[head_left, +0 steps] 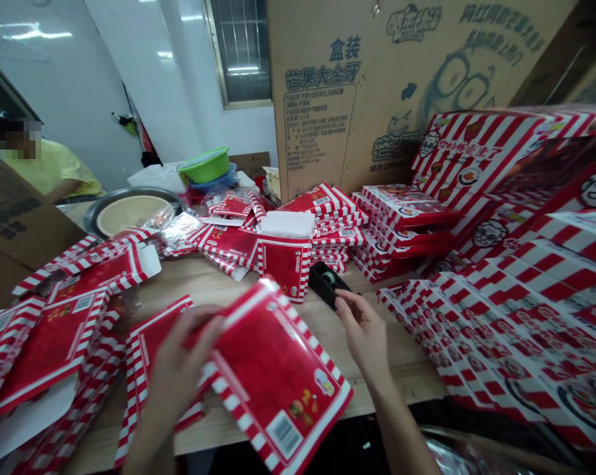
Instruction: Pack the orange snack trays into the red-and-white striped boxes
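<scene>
My left hand (pixel 184 363), a little blurred, grips the upper left edge of a flat red box (pixel 273 363) with red-and-white striped borders. The box is tilted, its barcode toward the bottom. At the front end of a black tape dispenser (pixel 322 284), my right hand (pixel 362 330) has thumb and forefinger pinched together; whatever lies between them is too small to make out. Just left of the dispenser stands an upright red box (pixel 284 264) with its white top flap raised. Another striped box (pixel 154 349) lies on the table, partly behind my left hand.
Striped boxes (pixel 55 336) pile up at left, more (pixel 401 218) at the back. Tall rows of boxes (pixel 515 316) line the right. Behind are a large carton (pixel 322 145), a metal basin (pixel 95 211) and a green basin (pixel 206 166). A person in yellow (pixel 55 168) sits far left.
</scene>
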Tool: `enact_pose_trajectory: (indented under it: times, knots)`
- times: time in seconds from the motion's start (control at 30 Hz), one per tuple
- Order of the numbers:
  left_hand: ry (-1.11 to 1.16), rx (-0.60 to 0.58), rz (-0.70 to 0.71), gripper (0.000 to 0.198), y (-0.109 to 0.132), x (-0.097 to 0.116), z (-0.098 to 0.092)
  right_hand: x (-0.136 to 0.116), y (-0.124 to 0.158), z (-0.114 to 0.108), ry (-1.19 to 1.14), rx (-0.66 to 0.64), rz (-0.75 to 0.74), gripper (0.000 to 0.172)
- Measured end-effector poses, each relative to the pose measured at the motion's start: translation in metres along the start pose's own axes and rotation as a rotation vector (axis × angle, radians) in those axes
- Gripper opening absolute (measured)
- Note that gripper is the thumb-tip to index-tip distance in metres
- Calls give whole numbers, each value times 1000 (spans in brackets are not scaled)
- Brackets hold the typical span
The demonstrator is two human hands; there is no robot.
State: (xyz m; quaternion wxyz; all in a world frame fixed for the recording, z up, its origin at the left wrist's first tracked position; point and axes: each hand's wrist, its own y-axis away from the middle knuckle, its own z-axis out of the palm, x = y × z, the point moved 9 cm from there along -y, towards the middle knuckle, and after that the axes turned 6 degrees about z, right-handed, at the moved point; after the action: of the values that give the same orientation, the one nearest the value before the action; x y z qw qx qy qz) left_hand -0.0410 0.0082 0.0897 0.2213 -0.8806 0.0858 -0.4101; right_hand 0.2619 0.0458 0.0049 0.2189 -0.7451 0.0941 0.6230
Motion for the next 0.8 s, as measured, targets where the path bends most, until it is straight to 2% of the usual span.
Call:
enact_pose_trajectory:
  times: [0.03,0.1,0.13,0.2,0.27,0.37,0.47,0.53,0.63,0.7,0.8]
  knots:
    - [-21,76,-76,26,-3,-18,-27,1,-9,7,23,-14,-28,32]
    - [-123,77,-196,31,-12,-51,-67,6,-28,26,46,-49,-59,38]
    - [-204,132,-203,33,-18,-63,-88,9,-37,38,55,-59,-65,40]
    - [-376,152,-150,36,-29,-77,-107,17,-52,59,91,-64,-72,43]
    - [-508,150,-68,40,-33,-82,-103,26,-62,76,131,-54,-66,43]
    - [-514,171,75,38,-21,-65,-68,39,-66,89,162,-54,-47,35]
    - [-376,96,163,32,-5,-31,-10,47,-58,91,135,-137,-47,23]
    - [-125,19,88,40,0,-18,29,46,-46,84,94,-231,-66,21]
    - [251,37,-81,61,-3,-11,68,35,-17,60,49,-360,-112,22]
    - [432,56,-148,64,-8,-7,84,27,5,41,44,-427,-134,21]
    - [512,45,-230,45,-9,0,98,15,34,17,-11,-434,-146,34]
